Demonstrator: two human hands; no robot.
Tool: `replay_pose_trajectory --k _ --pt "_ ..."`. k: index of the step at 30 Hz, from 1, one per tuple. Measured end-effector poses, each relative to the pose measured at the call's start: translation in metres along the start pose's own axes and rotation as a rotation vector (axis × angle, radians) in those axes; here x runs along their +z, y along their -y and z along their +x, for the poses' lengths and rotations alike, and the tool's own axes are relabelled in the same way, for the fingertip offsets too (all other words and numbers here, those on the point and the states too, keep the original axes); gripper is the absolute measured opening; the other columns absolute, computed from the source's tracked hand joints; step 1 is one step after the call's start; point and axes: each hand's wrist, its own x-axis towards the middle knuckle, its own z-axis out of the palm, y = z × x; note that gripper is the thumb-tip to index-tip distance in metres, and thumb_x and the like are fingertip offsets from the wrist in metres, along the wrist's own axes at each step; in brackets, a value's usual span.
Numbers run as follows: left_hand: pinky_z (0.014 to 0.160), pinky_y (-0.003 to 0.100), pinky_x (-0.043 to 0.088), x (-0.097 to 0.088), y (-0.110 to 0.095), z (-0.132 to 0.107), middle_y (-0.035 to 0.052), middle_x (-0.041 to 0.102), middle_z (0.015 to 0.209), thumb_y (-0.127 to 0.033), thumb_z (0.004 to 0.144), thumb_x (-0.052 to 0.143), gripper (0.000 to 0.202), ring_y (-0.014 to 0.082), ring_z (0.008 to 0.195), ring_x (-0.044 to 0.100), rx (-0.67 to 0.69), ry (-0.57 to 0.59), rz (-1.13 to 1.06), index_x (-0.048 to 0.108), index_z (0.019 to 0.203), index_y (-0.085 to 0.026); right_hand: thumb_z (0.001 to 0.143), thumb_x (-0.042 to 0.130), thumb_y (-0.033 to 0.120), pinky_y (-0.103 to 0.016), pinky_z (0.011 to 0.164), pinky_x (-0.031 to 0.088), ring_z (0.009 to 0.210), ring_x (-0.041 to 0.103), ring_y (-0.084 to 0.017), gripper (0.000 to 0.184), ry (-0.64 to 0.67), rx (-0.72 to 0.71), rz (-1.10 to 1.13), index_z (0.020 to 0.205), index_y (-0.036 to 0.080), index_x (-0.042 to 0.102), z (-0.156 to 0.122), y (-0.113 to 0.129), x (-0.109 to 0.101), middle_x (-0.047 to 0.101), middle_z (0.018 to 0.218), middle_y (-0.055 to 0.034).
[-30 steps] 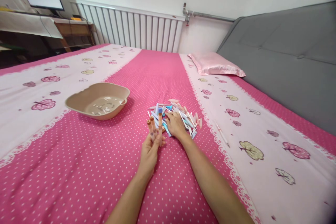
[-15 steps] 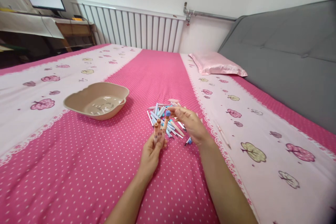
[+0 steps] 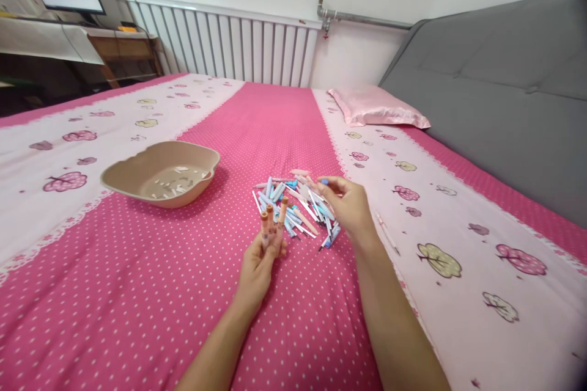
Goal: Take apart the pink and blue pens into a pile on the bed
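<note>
My left hand (image 3: 257, 266) is closed around three pen barrels (image 3: 270, 223), pale with brown upper ends, held upright side by side. Between thumb and fingers, my right hand (image 3: 351, 204) pinches a small blue cap (image 3: 324, 182). That hand is above the right side of a loose pile of pen parts (image 3: 293, 214) in blue, white and pink. Dark-tipped white refills lie among them, some partly hidden behind my right fingers. Another blue piece (image 3: 328, 244) lies at the pile's near right edge.
A beige basin (image 3: 151, 165) with small white bits inside stands to the left on the pink dotted bedspread (image 3: 137, 293). One pen (image 3: 387, 233) lies apart at the right. Farther back are a pink pillow (image 3: 378, 109), a grey headboard (image 3: 495, 67) and a radiator (image 3: 229, 43).
The blue cap has come off the top of one barrel and is now in my right hand, which has moved right. My left hand still holds the three barrels.
</note>
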Motion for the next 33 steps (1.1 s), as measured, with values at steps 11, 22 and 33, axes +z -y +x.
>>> replay_pose_trajectory --k 11,22,33 --pt "0.068 0.022 0.044 0.0 -0.002 0.0 -0.0011 0.06 0.072 -0.041 0.076 0.06 0.027 0.0089 0.066 0.053 -0.003 -0.054 -0.06 0.061 0.088 -0.017 0.084 0.043 0.016 -0.028 0.091 0.037 0.101 0.055 -0.017 0.031 0.348 -0.264 -0.701 0.107 0.02 0.064 0.0 -0.044 0.041 0.064 0.106 -0.0061" --pt "0.066 0.022 0.044 0.001 -0.004 -0.001 -0.0016 0.06 0.07 -0.041 0.076 0.06 0.026 0.0089 0.064 0.053 -0.005 -0.062 -0.058 0.061 0.084 -0.017 0.08 0.052 0.023 -0.033 0.089 0.033 0.096 0.053 -0.02 0.019 0.38 -0.201 -0.689 0.091 0.021 0.067 -0.003 -0.051 0.052 0.066 0.096 -0.006" --pt "0.067 0.022 0.043 0.0 -0.002 0.0 -0.0015 0.06 0.071 -0.043 0.076 0.059 0.026 0.0092 0.066 0.053 -0.003 -0.026 -0.043 0.06 0.082 -0.017 0.071 0.062 0.02 -0.031 0.077 0.047 0.082 0.061 -0.015 0.019 0.287 -0.062 0.093 0.09 0.018 0.058 0.0 -0.03 0.041 0.065 0.088 -0.0035"
